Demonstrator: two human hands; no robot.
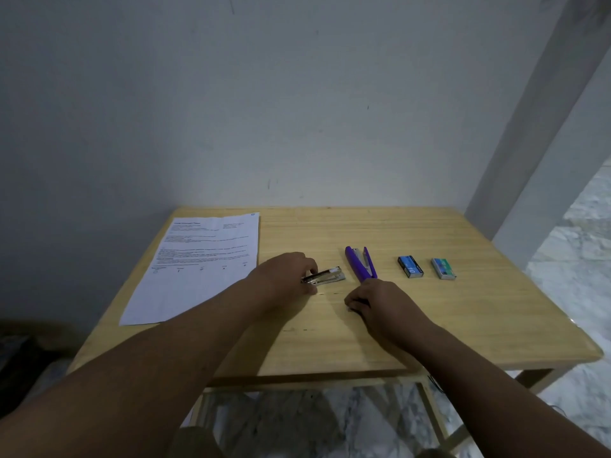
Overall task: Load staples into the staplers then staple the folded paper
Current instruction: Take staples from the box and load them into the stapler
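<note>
Wooden table [463,309]: left hand [284,276] is gripping the silver stapler [325,276] at centre; right hand [373,300], seemingly clenched, is touching the purple stapler [360,262]. Printed paper [198,266] is lying far left, two staple boxes [410,266] right.

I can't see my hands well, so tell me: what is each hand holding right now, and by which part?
The left hand grips the silver stapler by its rear end, on the table. The right hand rests near the purple stapler; any hold cannot be told.
</note>
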